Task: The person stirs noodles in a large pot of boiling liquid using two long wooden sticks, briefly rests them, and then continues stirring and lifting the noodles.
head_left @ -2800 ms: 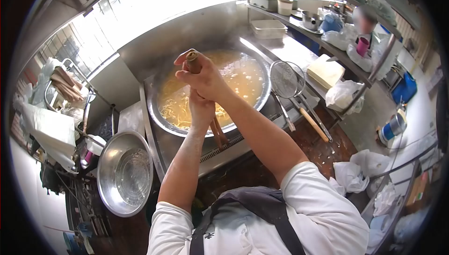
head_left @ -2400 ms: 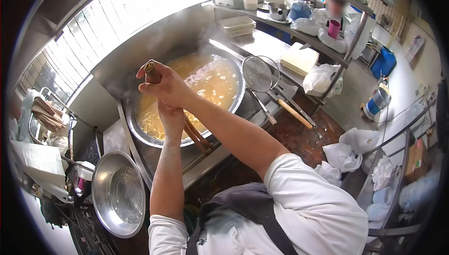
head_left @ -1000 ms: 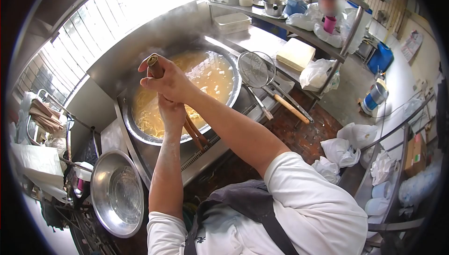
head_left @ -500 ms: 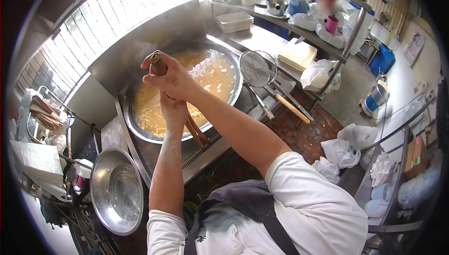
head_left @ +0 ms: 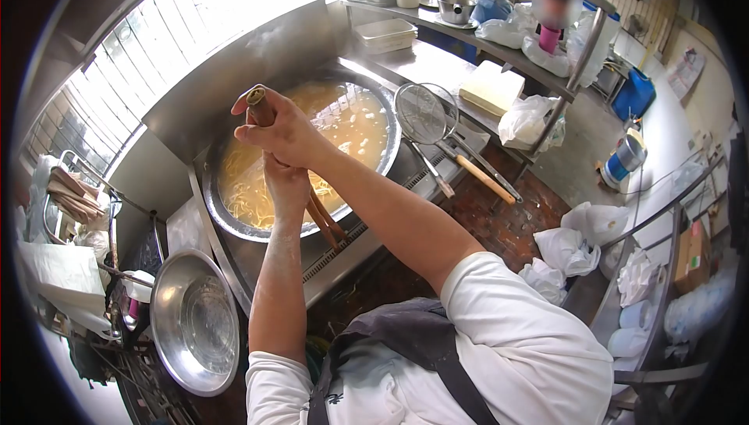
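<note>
My right hand (head_left: 285, 130) is closed around the upper end of a brown wooden pole (head_left: 264, 111), whose round end points up toward me. Just below it, my left hand (head_left: 287, 183) is closed too, apparently on the same pole, though its fingers are mostly hidden. Both hands are above a large round pan (head_left: 395, 140) of steaming yellowish broth (head_left: 355, 125). Pale noodles (head_left: 248, 199) lie in the broth at the near left, with white foam farther right. Brown wooden sticks (head_left: 324, 221) show beside my left wrist, crossing the pan's near rim; whether they join the pole is hidden.
Right of the pan lie a wire strainer (head_left: 425, 113) with a wooden-handled tool (head_left: 484, 179) and a brush-like tool (head_left: 435, 174). A steel basin (head_left: 195, 322) stands at lower left. White bags (head_left: 566, 252) sit at right. Another person (head_left: 555, 15) is beyond the shelf.
The view has shifted slightly, so the surroundings sit a little farther left. Both hands keep nearly the same grip and position.
</note>
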Motion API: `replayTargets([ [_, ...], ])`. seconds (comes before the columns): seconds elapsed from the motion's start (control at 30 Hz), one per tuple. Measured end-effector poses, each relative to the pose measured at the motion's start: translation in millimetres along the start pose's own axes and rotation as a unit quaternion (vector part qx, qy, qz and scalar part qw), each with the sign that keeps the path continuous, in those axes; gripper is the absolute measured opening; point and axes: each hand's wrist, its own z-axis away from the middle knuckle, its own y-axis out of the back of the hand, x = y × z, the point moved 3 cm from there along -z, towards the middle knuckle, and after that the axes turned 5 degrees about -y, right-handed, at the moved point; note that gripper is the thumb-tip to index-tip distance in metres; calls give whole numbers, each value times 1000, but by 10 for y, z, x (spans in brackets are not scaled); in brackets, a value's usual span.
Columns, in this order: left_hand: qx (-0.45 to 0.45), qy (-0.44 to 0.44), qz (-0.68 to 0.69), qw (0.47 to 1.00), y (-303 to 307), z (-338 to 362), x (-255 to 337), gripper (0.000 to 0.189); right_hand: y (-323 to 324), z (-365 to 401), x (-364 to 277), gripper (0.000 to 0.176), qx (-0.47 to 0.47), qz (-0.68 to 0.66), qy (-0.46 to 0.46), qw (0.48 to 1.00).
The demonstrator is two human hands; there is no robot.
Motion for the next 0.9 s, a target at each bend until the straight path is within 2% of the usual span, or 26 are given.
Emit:
replayTargets([
  [0.23, -14, -6, 34, 999, -4, -24, -93, 33, 18, 1, -25, 31, 11, 13, -6, 1000],
  [0.33, -19, -43, 28, 999, -12, -43, -86, 31, 27, -10, -18, 31, 18, 17, -5, 1000],
  [0.43, -24, -39, 10, 999, 0, -28, -86, 38, 10, -21, 44, 30, 22, 2, -12, 1000],
  [0.5, -46, 54, 31, 997, 10, -6, -131, 36, 7, -27, 71, 30, 10, -34, -6, 999],
  [0.53, -41, 18, 24, 999, 35, 3, -541, 40, -1, -39, 67, 30, 10, -43, 16, 999],
  [0.57, -21, -61, 43, 997, -10, -22, -299, 49, 8, -106, 73, 30, -4, -46, 3, 999],
  [0.6, -19, -59, 38, 997, -20, -27, -335, 58, 27, -84, 123, 31, -14, -50, -18, 998],
  [0.63, -50, 32, 87, 994, -18, -13, -220, 61, 23, -55, 123, 31, -18, -54, -45, 997],
  [0.7, -48, 84, 32, 995, -18, -31, -93, 62, 20, -46, 74, 31, -2, -56, -43, 997],
  [0.9, -32, 8, 2, 999, 24, -35, -37, 56, 11, 11, 13, 32, 17, -12, -56, 998],
])
